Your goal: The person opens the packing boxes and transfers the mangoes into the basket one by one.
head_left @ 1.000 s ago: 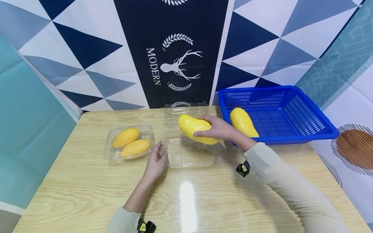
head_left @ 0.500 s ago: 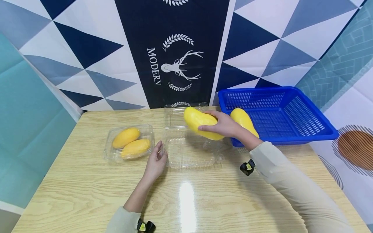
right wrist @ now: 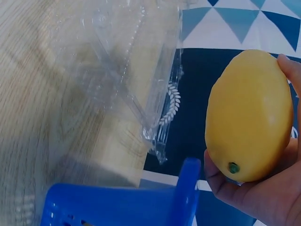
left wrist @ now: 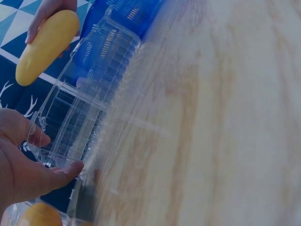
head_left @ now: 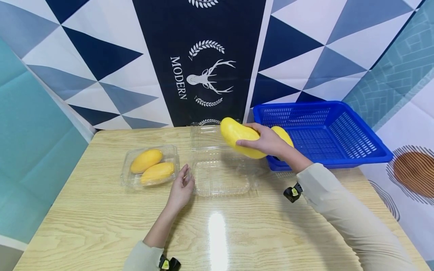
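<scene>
A plump, smooth yellow mango (head_left: 239, 136) was held off the table near the centre of the head view, its free end reaching out of the grip toward the upper left and its lower end close to the blue plastic basket (head_left: 352, 130) at right. The right hand (head_left: 271, 142) was clamped on it, thumb on the near side, fingers round the far side; the right-wrist view showed its green stem spot. Below left, the open, hinged, clear plastic box (head_left: 220, 178) sat on the pale wood-grain table (head_left: 101, 226). The left hand (head_left: 181, 190) touched its left side, thumb and forefinger apart; whether they pinched the plastic could not be told. Another yellow mango (head_left: 284, 134) showed behind the right hand, in the basket. Two orange-yellow mangoes (head_left: 158, 173) lay inside a second clear box (head_left: 126, 168) at centre left.
</scene>
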Action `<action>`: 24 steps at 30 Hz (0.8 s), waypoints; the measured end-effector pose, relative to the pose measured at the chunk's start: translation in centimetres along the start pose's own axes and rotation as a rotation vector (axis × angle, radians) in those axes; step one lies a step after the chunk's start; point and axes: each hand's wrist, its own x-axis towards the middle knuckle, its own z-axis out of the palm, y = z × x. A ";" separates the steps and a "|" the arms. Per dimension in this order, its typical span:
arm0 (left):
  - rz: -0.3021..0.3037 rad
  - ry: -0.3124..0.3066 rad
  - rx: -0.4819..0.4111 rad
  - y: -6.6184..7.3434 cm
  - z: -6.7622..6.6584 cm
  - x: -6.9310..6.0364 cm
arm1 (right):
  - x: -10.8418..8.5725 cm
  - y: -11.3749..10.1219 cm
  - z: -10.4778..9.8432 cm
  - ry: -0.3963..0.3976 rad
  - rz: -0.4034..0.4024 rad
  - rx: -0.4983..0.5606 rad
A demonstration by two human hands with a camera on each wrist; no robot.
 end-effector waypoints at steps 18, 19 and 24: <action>0.000 -0.010 0.010 0.2 0.0 0.0 | -0.7 0.8 -2.0 0.077 0.023 -0.027; -0.001 -0.008 0.011 0.2 0.0 0.0 | -0.7 0.8 -2.1 0.077 0.028 -0.020; -0.004 -0.005 0.012 0.1 0.0 0.1 | -0.8 1.3 -2.6 0.081 0.062 -0.012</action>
